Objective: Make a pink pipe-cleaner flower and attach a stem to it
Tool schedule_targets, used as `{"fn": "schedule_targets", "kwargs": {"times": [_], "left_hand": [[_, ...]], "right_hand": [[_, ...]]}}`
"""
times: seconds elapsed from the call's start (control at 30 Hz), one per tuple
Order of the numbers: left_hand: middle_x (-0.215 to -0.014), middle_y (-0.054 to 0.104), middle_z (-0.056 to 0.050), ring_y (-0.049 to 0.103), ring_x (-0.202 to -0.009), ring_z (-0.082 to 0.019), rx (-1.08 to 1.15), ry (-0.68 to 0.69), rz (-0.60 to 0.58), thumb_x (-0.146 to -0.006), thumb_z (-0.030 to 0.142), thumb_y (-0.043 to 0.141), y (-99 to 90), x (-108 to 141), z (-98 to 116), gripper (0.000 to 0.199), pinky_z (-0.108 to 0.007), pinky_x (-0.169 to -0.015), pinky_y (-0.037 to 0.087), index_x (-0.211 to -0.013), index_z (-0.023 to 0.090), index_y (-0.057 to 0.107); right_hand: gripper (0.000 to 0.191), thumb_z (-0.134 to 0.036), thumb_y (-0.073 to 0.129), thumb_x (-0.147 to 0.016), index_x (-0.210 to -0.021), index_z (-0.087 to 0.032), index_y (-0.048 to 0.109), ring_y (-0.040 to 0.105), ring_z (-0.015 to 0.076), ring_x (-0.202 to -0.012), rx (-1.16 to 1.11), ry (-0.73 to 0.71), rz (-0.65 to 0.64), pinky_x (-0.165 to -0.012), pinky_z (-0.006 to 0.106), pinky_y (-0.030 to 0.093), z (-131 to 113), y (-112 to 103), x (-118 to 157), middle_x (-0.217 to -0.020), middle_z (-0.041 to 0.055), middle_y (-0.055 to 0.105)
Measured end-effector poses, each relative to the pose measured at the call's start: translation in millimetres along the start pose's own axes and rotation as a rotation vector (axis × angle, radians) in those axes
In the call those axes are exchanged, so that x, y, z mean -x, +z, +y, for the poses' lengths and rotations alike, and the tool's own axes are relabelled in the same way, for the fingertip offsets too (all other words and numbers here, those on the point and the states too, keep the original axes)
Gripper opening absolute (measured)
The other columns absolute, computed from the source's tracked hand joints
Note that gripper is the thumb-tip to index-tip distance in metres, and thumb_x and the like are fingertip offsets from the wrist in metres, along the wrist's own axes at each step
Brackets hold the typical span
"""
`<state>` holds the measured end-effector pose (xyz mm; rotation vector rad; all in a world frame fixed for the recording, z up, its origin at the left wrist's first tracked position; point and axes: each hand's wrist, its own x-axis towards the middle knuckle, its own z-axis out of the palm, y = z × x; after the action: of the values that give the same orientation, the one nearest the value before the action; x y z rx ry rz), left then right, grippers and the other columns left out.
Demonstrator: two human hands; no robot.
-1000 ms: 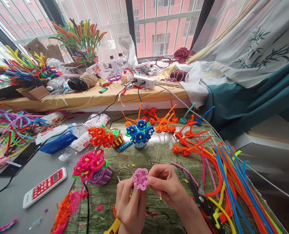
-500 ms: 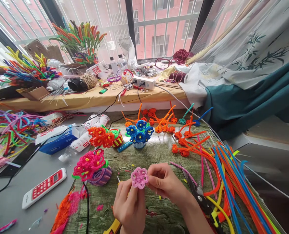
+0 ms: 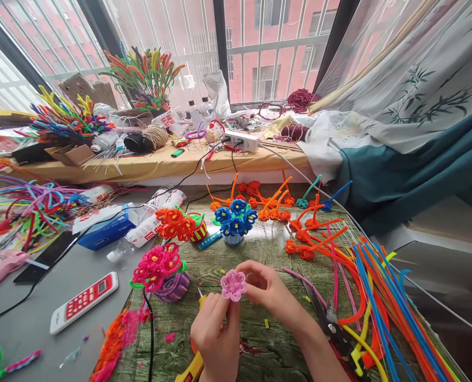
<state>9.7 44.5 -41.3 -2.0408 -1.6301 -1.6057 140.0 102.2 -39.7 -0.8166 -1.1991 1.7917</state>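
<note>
The left hand (image 3: pixel 219 330) is closed beneath a pink flower (image 3: pixel 234 285), its thumb and fingertips clamped just under the petals, so that the bloom faces up toward the wearer above the surface (image 3: pixel 255 257). The right hand (image 3: pixel 268 289) comes in from the other side, thumb and fingers curled toward the flower's right edge and close against the petals; whether they pinch one cannot be told. The two hands are near each other, with the flower between them. A yellow tool (image 3: pixel 191 367) lies partly hidden beside the left hand, its pointed tip showing past the knuckles. Right of the right forearm rest black scissors (image 3: pixel 330 328), and beyond them a spread of pipe cleaners (image 3: pixel 395 305), mostly orange and blue. Farther back stand a pot of blue flowers (image 3: pixel 236 217) and, to its left, a tilted pot of orange flowers (image 3: pixel 176 224); a pot of magenta flowers (image 3: pixel 158 265) sits nearer, left of the left hand. Loose orange stems (image 3: pixel 275 212) with knotted heads lie behind and to the right of the blue ones. At the left are a white handset (image 3: pixel 85 303) with red keys, a pink glue gun (image 3: pixel 5 268) and a blue box (image 3: pixel 109 233). A power strip (image 3: pixel 241 141) rests on the cloth-covered ledge (image 3: pixel 140 168) below the window (image 3: pixel 180 32).
</note>
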Motion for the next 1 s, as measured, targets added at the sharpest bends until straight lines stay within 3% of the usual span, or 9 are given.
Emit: {"fn": "schedule_targets", "kwargs": {"times": [0.2, 0.4, 0.57, 0.73, 0.93, 1.0], "left_hand": [[-0.061, 0.059, 0.002, 0.055, -0.052, -0.011, 0.094, -0.096, -0.046, -0.089, 0.011, 0.061, 1.1, -0.3, -1.2, 0.016, -0.019, -0.051, 0.045, -0.076, 0.019, 0.067], [-0.063, 0.056, 0.002, 0.053, -0.054, -0.011, 0.203, -0.243, -0.045, -0.086, 0.014, 0.066, 4.0, 1.4, -5.2, 0.014, -0.020, -0.052, 0.043, -0.074, 0.020, 0.072], [-0.070, 0.059, 0.002, 0.048, -0.054, -0.010, 0.336, -0.396, -0.050, -0.085, 0.018, 0.070, 4.6, 0.6, -3.6, 0.008, -0.021, -0.048, 0.036, -0.084, 0.022, 0.077], [-0.074, 0.062, -0.001, 0.057, -0.066, -0.015, 0.476, -0.521, -0.046, -0.084, 0.026, 0.073, 5.9, -1.7, -0.5, 0.007, -0.023, -0.058, 0.045, -0.084, 0.023, 0.079], [-0.068, 0.058, 0.000, 0.052, -0.063, -0.013, 0.573, -0.610, 0.005, -0.079, 0.030, 0.079, 6.7, -1.6, -1.3, 0.008, -0.022, -0.054, 0.042, -0.076, 0.023, 0.080], [-0.067, 0.057, 0.000, 0.051, -0.063, -0.013, 0.598, -0.629, 0.025, -0.078, 0.031, 0.080, 7.2, -0.9, -1.6, 0.009, -0.022, -0.054, 0.043, -0.076, 0.023, 0.081]], "right_hand": [[0.032, -0.047, 0.078, -0.080, -0.088, -0.017, 0.074, 0.051, 0.0131, -0.071, 0.233, -0.097, -0.056, -0.059, 0.023, 0.039, 3.3, 1.9, -2.0, -0.091, 0.0023, 0.060], [0.035, -0.049, 0.073, -0.084, -0.073, -0.016, 0.079, 0.053, 0.0166, -0.071, 0.227, -0.177, -0.026, -0.064, 0.027, 0.041, 6.5, 2.8, -3.6, -0.074, 0.0035, 0.064], [0.036, -0.052, 0.073, -0.083, -0.078, -0.017, 0.082, 0.059, 0.0195, -0.074, 0.201, -0.167, -0.026, -0.069, 0.029, 0.046, 6.1, 4.6, -3.8, -0.079, 0.0071, 0.072], [0.037, -0.052, 0.074, -0.081, -0.072, -0.017, 0.082, 0.056, 0.0178, -0.066, 0.211, -0.156, -0.028, -0.065, 0.028, 0.044, 4.7, 5.3, -3.1, -0.071, 0.0050, 0.070], [0.036, -0.051, 0.076, -0.079, -0.072, -0.017, 0.083, 0.052, 0.0158, -0.063, 0.215, -0.129, -0.024, -0.061, 0.027, 0.042, 7.5, 3.7, -2.7, -0.067, 0.0035, 0.067], [0.037, -0.051, 0.075, -0.080, -0.071, -0.016, 0.082, 0.047, 0.0128, -0.054, 0.209, -0.105, -0.033, -0.053, 0.024, 0.039, 9.8, 2.7, -2.5, -0.059, 0.0011, 0.062]]}}
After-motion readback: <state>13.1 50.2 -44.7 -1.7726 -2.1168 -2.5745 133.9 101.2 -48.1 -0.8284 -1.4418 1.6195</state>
